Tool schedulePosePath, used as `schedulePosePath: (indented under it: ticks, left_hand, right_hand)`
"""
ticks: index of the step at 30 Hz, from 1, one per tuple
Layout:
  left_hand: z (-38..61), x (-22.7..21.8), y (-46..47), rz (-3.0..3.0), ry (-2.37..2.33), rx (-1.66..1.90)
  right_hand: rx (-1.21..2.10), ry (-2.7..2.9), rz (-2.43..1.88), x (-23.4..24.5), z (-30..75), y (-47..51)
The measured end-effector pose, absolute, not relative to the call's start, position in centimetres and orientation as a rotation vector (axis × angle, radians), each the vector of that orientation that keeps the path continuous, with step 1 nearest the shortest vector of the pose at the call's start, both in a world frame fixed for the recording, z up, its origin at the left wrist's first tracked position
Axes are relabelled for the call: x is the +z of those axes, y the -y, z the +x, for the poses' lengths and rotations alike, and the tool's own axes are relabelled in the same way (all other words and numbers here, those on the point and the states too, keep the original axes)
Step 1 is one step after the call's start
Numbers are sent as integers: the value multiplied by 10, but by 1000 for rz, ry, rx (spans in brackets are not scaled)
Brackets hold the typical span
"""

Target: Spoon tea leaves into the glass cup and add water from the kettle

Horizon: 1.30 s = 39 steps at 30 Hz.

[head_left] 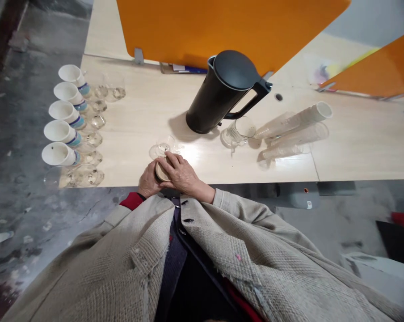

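Observation:
My left hand and my right hand are together at the near edge of the wooden table. Both close around a small round tan object, perhaps a lid or coaster; most of it is hidden by my fingers. Just beyond my hands stands a small clear glass. A black jug with a lid and handle stands further back, to the right of the glass.
Several white cups with blue bands line the table's left edge, with clear glasses beside them. A glass pitcher and stacked clear plastic cups lying on their side are right of the jug. Orange dividers stand behind.

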State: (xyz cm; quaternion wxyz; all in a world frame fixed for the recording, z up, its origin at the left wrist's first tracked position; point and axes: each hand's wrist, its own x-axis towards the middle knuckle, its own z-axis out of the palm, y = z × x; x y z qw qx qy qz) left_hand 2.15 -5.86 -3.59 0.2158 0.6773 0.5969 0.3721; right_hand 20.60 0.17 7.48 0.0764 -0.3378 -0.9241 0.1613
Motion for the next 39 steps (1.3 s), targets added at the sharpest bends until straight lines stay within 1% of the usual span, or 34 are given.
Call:
schedulePosePath:
  ticks: [4,7,9,12,16,19,22,26,29,35,39]
  left_hand:
    - [15,-24,58,1961,-1550,1054]
    - [6,-11,62,2027,-1472,1065]
    - [-1,-6,64,2024,-1530,1089]
    - [-8,-8,61,1934,-1734,1151]
    - [-6,-17,52,1897,-1915,1143]
    - [-2,-20,50,1916,-1938,1102]
    - [0,-20,52,1904,-1934,1078]
    - [0,-16,55,1910,-1922,1058]
    - [1,-14,56,1912,-1921,1043]
    - [0,-14,57,1954,-1928,1047]
    - [-1,-17,57,1957,-1923,1054]
  right_hand:
    - [588,2683,-934,71,217,-5]
    - [612,2568,-967,80,241,-7]
    - [547,2469,-1027,92,258,-14]
    - [389,2349,-1096,113,272,-40]
    - [281,2330,-1135,129,256,-99]
    - [327,2340,-1172,121,227,-147]
    - [390,2341,-1193,100,195,-185]
    - [485,2381,-1199,69,165,-208]
    - [520,2414,-1176,57,154,-213]
    - [523,2438,-1177,56,149,-220]
    - [439,2366,-1139,71,169,-200]
